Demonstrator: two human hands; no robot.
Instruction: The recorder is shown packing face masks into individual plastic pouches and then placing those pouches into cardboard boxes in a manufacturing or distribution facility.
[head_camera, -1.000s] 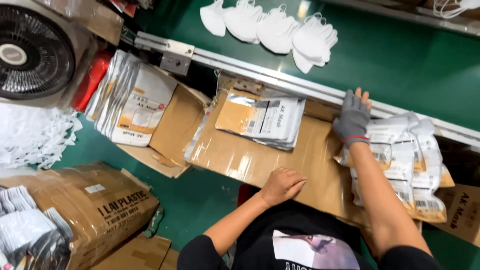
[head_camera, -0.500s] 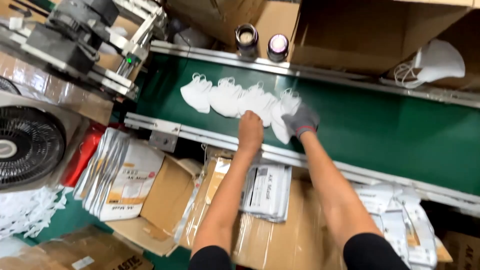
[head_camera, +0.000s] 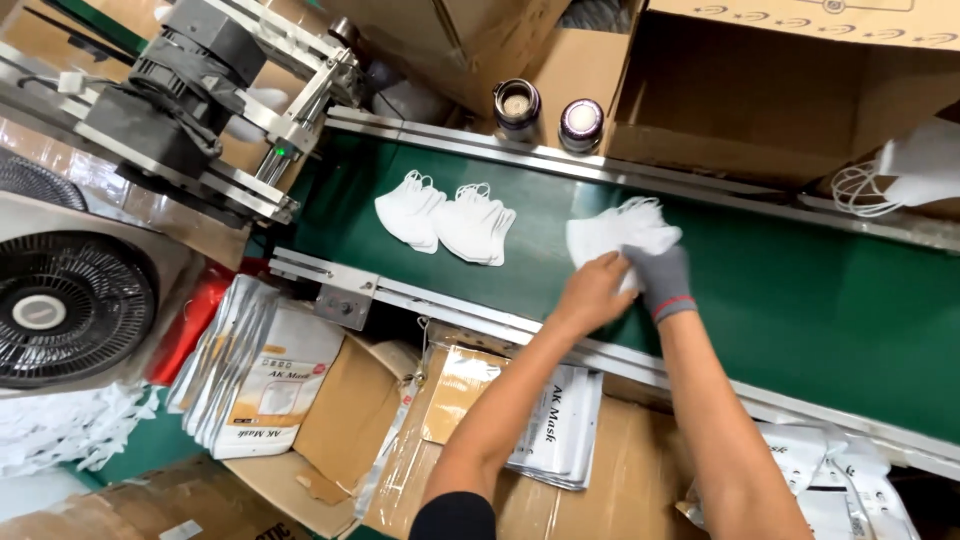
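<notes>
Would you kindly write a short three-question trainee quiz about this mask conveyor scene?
1. True or false: the right hand wears a grey glove.
2. Which colour is the conveyor belt? A red, B green, C white.
3. Fill in: both hands gather a bunch of white ____.

Key: 1 true. 2 B. 3 masks; the bare left hand touches them too, and two more mask stacks lie apart on the belt.

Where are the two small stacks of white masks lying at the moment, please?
In the head view, the two stacks of white masks lie on the green conveyor belt, left of both hands, near the grey machine.
</notes>
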